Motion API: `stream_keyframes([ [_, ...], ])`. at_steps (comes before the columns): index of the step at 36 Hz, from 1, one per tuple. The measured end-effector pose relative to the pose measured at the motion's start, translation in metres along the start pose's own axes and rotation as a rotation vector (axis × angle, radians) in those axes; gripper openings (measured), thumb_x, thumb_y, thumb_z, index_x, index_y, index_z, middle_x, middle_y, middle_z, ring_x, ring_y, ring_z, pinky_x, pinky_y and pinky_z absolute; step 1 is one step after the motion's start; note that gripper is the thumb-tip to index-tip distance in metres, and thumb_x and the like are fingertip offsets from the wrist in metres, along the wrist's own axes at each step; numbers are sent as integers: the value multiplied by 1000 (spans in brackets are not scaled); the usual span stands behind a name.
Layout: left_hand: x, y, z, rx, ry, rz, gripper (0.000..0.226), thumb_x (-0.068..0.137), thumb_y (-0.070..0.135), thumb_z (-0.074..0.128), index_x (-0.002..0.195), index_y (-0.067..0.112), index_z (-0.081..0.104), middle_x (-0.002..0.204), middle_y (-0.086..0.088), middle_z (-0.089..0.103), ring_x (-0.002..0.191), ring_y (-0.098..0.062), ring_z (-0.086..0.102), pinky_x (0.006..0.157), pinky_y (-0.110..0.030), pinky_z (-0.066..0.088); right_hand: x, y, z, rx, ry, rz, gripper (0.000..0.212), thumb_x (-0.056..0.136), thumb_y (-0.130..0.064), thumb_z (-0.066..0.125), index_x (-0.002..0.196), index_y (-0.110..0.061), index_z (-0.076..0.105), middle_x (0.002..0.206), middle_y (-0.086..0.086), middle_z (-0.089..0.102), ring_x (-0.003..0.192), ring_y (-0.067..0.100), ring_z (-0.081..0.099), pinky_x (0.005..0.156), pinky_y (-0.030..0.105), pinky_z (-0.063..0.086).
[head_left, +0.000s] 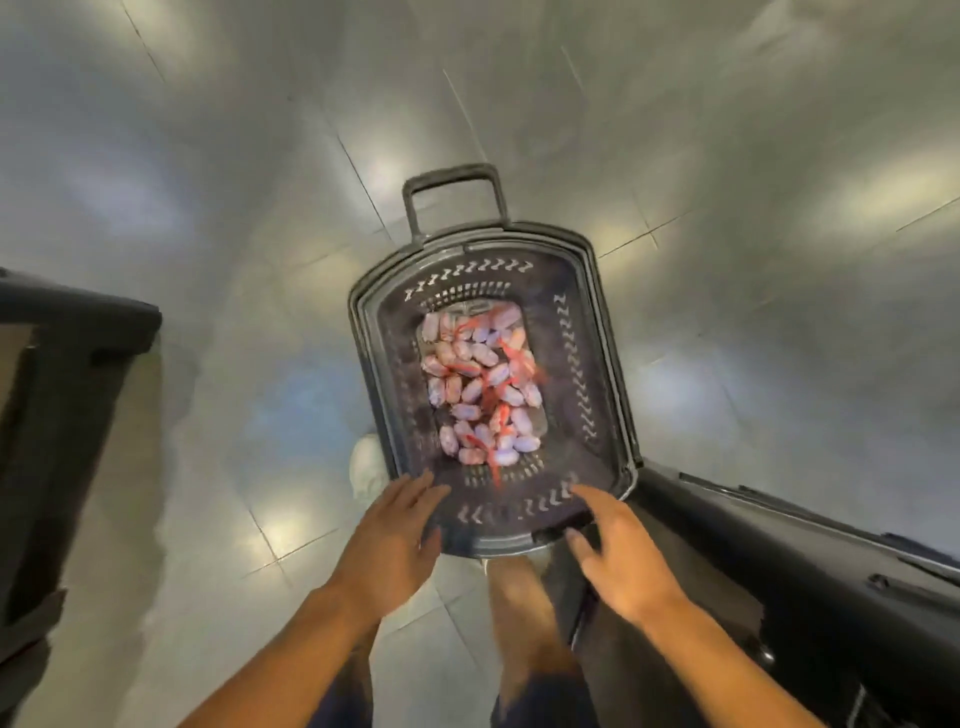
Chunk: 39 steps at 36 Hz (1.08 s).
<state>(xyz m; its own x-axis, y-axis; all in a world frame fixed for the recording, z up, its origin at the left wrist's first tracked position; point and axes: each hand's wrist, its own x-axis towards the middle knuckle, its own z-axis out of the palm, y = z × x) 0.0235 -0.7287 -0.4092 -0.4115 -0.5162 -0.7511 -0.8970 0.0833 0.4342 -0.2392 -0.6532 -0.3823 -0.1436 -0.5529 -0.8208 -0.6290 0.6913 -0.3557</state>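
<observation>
1. Floor (208, 156): big pale grey tiles with a glossy glaze and thin dark joints. Soft patches of light are mirrored in it.
2. Black fixture (779, 571), low right: hard and matte, with long ridged edges. A second dark block (67, 364) sits at the left edge, boxy and blurred.
3. Basket (587, 364): dark plastic with a rounded-rectangle rim and walls pierced by chevron slots. A loop pull handle (452, 192) is at the far end. It sits centre of view, near end right at the hands.
4. Netted packs (478, 384): pale pinkish ovals, smooth, bunched in red mesh, lying on the basket bottom.
5. Left hand (395, 540): grip spread, fingers straight, over the near left corner of the rim. Blur hides whether it touches.
6. Right hand (618, 556): grip spread, fingers fanned over the near right corner, holding nothing.
7. White shoe (366, 467): rounded toe beside the basket's left wall, partly hidden.
</observation>
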Motion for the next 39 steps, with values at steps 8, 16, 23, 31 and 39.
stream_keyframes([
  [8, 155, -23, 100, 111, -142, 91, 61, 98, 20, 48, 156, 17, 30, 162, -4, 28, 150, -22, 24, 124, -27, 12, 142, 60, 56, -15, -106, 17, 53, 95, -11, 61, 147, -15, 50, 144, 4, 56, 136, 21, 51, 116, 34, 38],
  [16, 276, -47, 160, 359, -249, 87, 70, 92, 10, 52, 155, 24, 27, 163, -4, 22, 151, -28, 17, 123, -35, 16, 247, 110, 99, -46, -169, 51, 54, 99, -20, 59, 151, -22, 45, 149, 3, 52, 135, 24, 51, 108, 32, 43],
  [23, 306, -70, 187, 323, -162, -94, 25, 101, 26, 53, 124, 24, 62, 126, -6, 60, 120, -27, 57, 100, -40, 49, 295, 130, 128, 92, -131, 119, 44, 99, -21, 58, 142, -26, 54, 130, 4, 64, 112, 25, 63, 97, 36, 50],
  [31, 294, -69, 167, -523, 158, -434, 26, 104, 20, 50, 104, 11, 75, 100, -8, 74, 97, -24, 67, 89, -33, 52, 317, 133, 155, 163, -114, 231, 42, 96, -18, 62, 138, -20, 59, 143, 2, 59, 129, 21, 55, 106, 31, 44],
  [39, 305, -71, 159, -701, 131, -564, 32, 106, 24, 44, 102, 11, 72, 106, -9, 73, 106, -27, 65, 100, -42, 49, 353, 111, 184, 245, 90, 245, 42, 96, -25, 66, 136, -18, 57, 136, 10, 58, 122, 28, 54, 102, 38, 48],
])
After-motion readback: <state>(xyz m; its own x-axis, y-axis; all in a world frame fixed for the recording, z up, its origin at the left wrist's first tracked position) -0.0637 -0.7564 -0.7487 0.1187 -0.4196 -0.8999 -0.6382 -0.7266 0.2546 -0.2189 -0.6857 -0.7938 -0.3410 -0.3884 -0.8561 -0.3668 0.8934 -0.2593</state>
